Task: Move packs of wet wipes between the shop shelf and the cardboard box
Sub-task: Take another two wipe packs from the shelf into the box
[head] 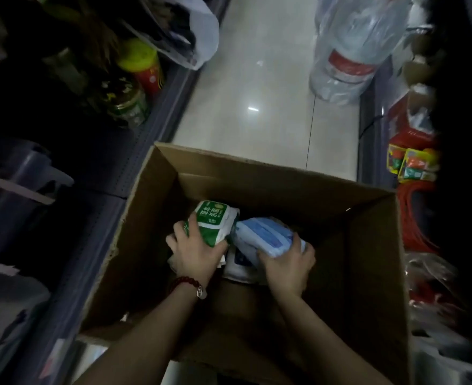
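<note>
Head view, looking down into the open cardboard box (368, 245) on the tiled floor (257, 79). I have both hands inside the box. My left hand (194, 252) has its grip closed round a green-and-white pack of wipes (215, 220), fingers curled over its near end; a red bead bracelet (186, 283) sits on that wrist. My right hand (289, 262) has its grip closed round a blue-and-white pack of wipes (265, 236), thumb on top. The two packs touch end to end between the hands. Beneath the right grip lies a further white pack (239, 266). To the left of the left grip stands the dark shop shelf (134, 151), carrying a jar with a yellow lid (143, 62). Beyond both grips, on the floor, stands a large clear water bottle (351, 51).
</note>
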Available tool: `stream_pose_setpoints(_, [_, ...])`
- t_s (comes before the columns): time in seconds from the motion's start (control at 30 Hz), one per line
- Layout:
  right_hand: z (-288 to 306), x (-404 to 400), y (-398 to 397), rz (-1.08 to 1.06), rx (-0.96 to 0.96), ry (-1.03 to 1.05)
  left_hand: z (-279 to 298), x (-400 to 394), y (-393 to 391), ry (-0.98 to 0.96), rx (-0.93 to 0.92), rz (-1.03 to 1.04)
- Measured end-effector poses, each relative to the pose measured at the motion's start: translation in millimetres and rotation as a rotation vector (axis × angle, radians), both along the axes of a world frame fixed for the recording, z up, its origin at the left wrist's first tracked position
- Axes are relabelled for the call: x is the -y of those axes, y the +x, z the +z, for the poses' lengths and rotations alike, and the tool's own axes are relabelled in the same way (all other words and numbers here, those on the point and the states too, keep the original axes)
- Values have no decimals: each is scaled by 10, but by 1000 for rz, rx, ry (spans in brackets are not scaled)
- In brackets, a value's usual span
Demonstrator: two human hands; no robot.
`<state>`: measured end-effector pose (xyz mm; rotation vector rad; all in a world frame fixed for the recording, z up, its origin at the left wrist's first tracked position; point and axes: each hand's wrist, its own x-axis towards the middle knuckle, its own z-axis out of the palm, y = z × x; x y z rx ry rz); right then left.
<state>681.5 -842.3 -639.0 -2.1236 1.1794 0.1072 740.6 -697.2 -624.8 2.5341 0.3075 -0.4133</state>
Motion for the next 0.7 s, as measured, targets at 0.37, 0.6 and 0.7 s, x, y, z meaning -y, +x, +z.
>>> stream_pose_setpoints(0.37, [-298,-73,225,250,-75,171,-499,119,70,-105,-177,94])
stream_pose_setpoints(0.6, [591,-114,174,295,-29,186,311,207,-28,-198,-116,87])
stream_pose_setpoints(0.7, [1202,-157,160,328,24,187,986,133,-47,-241,-95,135])
